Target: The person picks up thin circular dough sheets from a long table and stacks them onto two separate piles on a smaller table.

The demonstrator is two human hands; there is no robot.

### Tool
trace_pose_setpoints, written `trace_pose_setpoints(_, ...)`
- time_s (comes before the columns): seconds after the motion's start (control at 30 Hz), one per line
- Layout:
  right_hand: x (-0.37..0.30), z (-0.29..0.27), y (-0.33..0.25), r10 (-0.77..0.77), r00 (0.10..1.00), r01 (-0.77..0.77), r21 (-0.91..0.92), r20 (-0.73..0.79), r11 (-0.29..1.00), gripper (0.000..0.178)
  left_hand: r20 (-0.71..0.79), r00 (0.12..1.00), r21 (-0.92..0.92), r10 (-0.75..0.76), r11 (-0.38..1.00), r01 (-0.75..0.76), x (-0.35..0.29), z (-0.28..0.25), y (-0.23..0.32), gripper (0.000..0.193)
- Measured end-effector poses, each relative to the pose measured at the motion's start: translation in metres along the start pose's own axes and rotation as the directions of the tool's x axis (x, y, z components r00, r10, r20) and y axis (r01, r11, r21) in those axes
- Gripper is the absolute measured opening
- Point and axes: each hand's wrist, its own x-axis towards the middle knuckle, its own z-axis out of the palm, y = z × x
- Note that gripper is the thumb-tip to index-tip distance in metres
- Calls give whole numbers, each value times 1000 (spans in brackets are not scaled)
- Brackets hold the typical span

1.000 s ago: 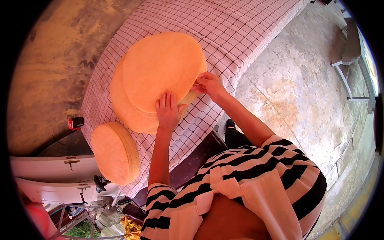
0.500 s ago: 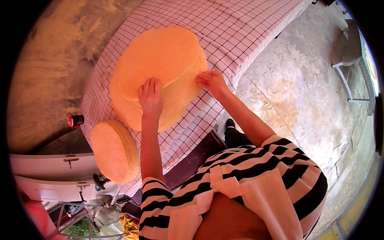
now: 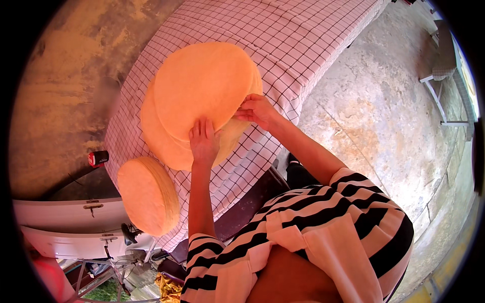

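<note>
A tall stack of thin, round, yellow-orange sheets point(image 3: 156, 139), much like flatbreads, stands on a checked tablecloth point(image 3: 298, 48). Its top sheet point(image 3: 202, 83) sits off-centre, shifted away from the lower left rim of the pile. My left hand point(image 3: 204, 146) rests on this sheet's near edge with fingers stretched out on its surface; the thumb is partly hidden. At the right edge, my right hand point(image 3: 256, 111) has its fingers bent around the rim of the top sheet, fingertips partly out of sight. Left of my left forearm is a smaller round stack point(image 3: 141, 197) of similar sheets.
A red and black can-like object point(image 3: 98, 158) is past the table's left side. White panels with latches point(image 3: 65, 212) and a bicycle saddle point(image 3: 130, 233) are at lower left. Concrete floor point(image 3: 374, 116) lies to the right, with a bench-like table point(image 3: 447, 76) beyond.
My left hand has slid right and toward me along the near edge. My right hand has moved inward onto the rim. The top sheet has shifted slightly toward me and to the right.
</note>
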Motion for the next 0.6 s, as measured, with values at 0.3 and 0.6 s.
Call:
trace_pose_setpoints(0.3,1,-4,-3,-164,981,165,0,-107,986,21,106,990,135,-94,988,80,63,-29,-31,26)
trace_pose_setpoints(0.6,-11,-40,7,-160,966,179,77,-202,981,18,-60,997,58,38,998,-35,41,-29,-5,21)
